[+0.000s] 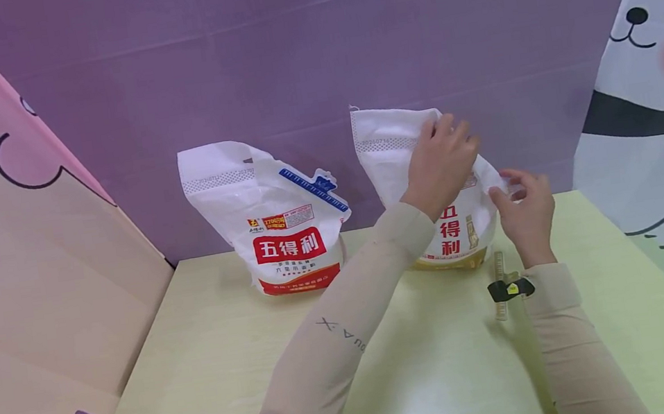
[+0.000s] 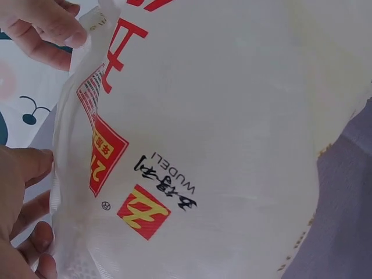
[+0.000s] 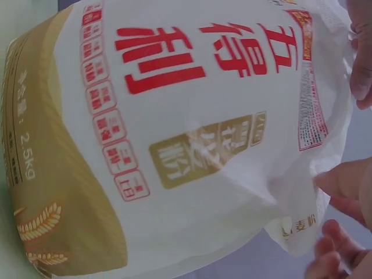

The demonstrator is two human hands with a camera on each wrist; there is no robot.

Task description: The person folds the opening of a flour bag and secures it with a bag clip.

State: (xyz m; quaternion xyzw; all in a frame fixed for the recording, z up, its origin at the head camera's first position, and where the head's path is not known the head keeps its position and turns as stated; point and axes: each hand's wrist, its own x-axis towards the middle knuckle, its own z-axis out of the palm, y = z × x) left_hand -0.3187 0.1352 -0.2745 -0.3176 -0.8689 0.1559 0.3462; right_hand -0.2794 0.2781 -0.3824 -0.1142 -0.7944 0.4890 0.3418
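Observation:
A white flour bag [image 1: 385, 158] with red lettering and a gold base stands upright. Its plain top leans to the left. My left hand [image 1: 442, 157] reaches across and grips the bag's upper right edge, fingers bent over the rim. Lower on the same side, my right hand [image 1: 524, 209] pinches the edge between thumb and fingers. In the right wrist view, the thumb [image 3: 343, 180] lies against a creased fold of the bag, which shows a 2.5kg print. The left wrist view shows the bag's folded side between both hands.
Another white flour bag [image 1: 289, 244], with a red label and a blue strip, stands to the left on the pale table [image 1: 201, 364]. Behind the bags hangs a purple backdrop [image 1: 263, 69]. Printed cartoon panels border the table on both sides, a panda [image 1: 647, 158] at the right.

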